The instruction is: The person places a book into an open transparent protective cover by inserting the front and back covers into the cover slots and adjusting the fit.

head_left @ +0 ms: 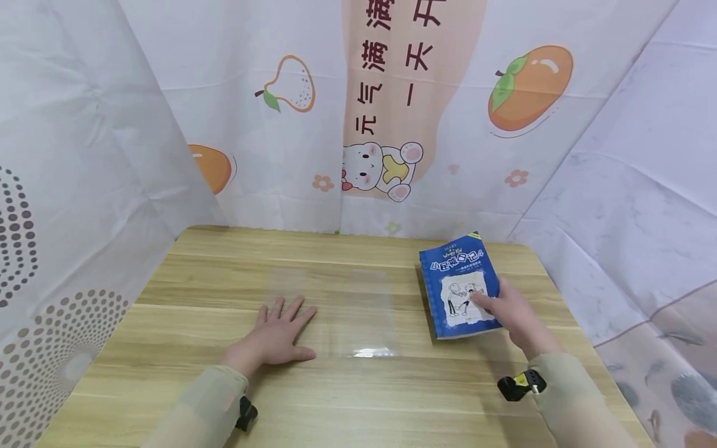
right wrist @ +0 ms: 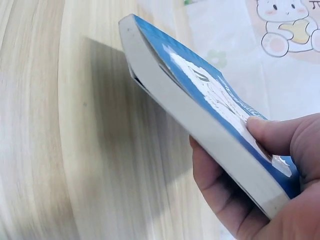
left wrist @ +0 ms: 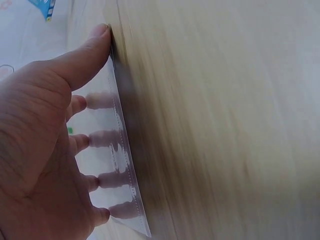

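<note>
A thin, clear plastic book cover (head_left: 361,314) lies flat on the wooden table. My left hand (head_left: 277,335) rests on its left part with fingers spread, and the left wrist view shows the fingertips (left wrist: 102,216) pressing along the transparent sheet (left wrist: 117,175). To the right, my right hand (head_left: 518,314) grips a blue paperback book (head_left: 462,286) by its right edge. The thumb (right wrist: 272,134) lies on the front cover while the other fingers curl underneath. In the right wrist view the book's page edge (right wrist: 195,117) shows, tilted above the table, with a shadow below.
The wood-grain table (head_left: 358,404) ends at a printed curtain (head_left: 269,149) behind it. Fabric also hangs at the left (head_left: 84,155) and right (head_left: 633,218). Each wrist wears a black strap-on device, one at the right sleeve (head_left: 521,384).
</note>
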Motion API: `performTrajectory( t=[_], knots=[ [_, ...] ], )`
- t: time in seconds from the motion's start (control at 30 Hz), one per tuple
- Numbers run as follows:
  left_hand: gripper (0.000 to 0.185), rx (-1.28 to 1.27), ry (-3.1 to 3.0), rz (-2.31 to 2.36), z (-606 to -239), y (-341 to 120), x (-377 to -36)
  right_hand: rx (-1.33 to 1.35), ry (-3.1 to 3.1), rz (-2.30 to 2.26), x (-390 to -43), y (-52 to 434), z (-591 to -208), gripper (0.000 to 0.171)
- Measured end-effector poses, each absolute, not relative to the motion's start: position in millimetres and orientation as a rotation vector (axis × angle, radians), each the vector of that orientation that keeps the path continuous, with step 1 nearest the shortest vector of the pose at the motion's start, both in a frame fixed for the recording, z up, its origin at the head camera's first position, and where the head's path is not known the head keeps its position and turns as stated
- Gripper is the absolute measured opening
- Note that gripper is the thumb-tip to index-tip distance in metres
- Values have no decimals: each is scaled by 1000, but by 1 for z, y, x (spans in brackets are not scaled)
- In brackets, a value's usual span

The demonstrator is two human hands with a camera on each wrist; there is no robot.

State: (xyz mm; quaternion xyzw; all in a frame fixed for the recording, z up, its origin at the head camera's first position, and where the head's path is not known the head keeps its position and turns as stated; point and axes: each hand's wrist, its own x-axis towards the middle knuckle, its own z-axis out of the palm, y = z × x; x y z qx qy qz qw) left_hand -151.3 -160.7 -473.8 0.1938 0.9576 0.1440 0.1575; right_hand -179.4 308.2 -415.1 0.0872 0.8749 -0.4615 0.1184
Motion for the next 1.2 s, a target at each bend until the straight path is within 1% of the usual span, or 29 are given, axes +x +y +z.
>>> performTrajectory(
  t=[0.23, 0.47, 0.73, 1.2],
  knots=[
    [92, 555, 2755, 377, -474, -147, -152, 230, 2504, -1483, -178, 292, -409, 54],
    [93, 551, 2784, 365, -477, -134, -152, 233, 2467, -1575, -177, 278, -408, 59],
    [93, 547, 2811, 353, -478, -122, -151, 241, 2413, -1640, -174, 262, -406, 60],
    [91, 575, 2826, 332, -477, -108, -149, 233, 2344, -1694, -171, 238, -410, 53]
  ],
)
